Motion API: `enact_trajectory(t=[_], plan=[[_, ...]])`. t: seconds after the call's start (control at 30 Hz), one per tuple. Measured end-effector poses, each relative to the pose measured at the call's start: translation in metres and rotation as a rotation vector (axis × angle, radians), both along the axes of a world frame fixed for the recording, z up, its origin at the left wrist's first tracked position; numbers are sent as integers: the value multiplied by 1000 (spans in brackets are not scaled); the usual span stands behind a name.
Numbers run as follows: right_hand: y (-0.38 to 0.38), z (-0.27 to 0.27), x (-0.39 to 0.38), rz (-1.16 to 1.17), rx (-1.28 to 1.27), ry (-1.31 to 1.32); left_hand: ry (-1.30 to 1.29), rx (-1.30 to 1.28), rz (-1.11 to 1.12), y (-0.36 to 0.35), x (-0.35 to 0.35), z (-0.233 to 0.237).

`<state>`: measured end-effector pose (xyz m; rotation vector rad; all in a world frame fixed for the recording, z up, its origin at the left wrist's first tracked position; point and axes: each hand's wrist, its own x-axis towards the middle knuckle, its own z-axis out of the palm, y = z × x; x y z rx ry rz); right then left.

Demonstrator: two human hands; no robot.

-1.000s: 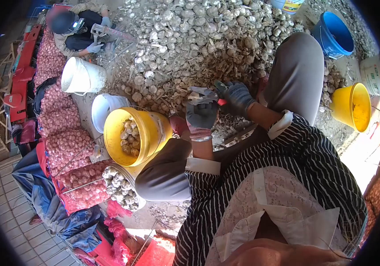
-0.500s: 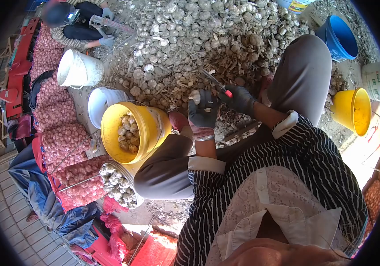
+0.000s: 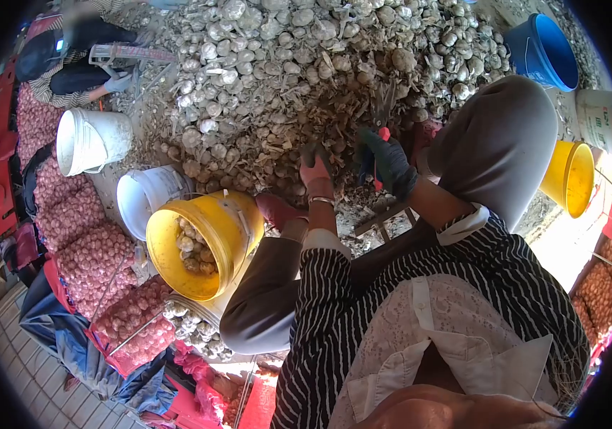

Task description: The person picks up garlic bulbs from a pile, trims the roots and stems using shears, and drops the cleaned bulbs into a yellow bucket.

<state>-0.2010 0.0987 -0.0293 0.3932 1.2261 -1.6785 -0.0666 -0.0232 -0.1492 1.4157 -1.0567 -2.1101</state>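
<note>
My right hand (image 3: 391, 166), in a dark glove, is closed around red-handled pruning shears (image 3: 384, 114). Their blades point away from me over the dry leaves. My left hand (image 3: 315, 163), in a glove with a pink cuff, reaches down at the near edge of the garlic heap (image 3: 270, 79). Its fingertips are among brown stalks and husks, so whether they grip anything is hidden. Left of my leg a yellow bucket (image 3: 159, 247) leans towards the left, with trimmed garlic bulbs (image 3: 197, 250) inside.
White buckets (image 3: 81, 143) stand at left, beside pink-netted sacks (image 3: 81, 214) of garlic. Below the yellow bucket is another container of bulbs (image 3: 195, 332). A blue bucket (image 3: 534, 53) and another yellow bucket (image 3: 563, 179) are at right. A co-worker (image 3: 81, 57) sits at upper left.
The garlic bulb that was in my left hand is out of sight; that hand has lowered to the heap's edge. My right hand has turned the shears more upright. The view has shifted.
</note>
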Motion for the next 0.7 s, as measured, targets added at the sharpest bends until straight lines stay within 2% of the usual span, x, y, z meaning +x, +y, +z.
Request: enact_trajectory(t=[0.07,0.1,0.2,0.3,0.37,0.47,0.5,0.57,0.6,0.63,0.67,0.7], plan=[[2,3,-2,-26,-25,2,-754,-608,-605,13,-32,-1],[2,4,-2,-34,-18,2,-930,-718,-739,17,-41,0],[0,6,-5,-94,10,62,-1055,-763,-839,23,-55,-1],[6,4,-7,-48,51,44,-1028,-757,-837,21,-53,-7],[4,9,-5,-45,27,13,-909,-727,-773,17,-47,-10],[1,18,-4,-37,30,-19,-434,-571,-484,10,-31,-8],[0,19,-3,-33,18,-26,-445,-580,-480,7,-25,-5],[1,21,1,185,53,12,99,79,124,-1,-10,19],[2,21,1,196,35,17,103,61,134,-3,-5,30],[6,18,3,331,5,80,302,86,216,-1,-4,55],[11,12,6,463,-24,144,503,112,291,-1,2,59],[15,-4,12,468,-38,154,760,191,216,-8,10,62]])
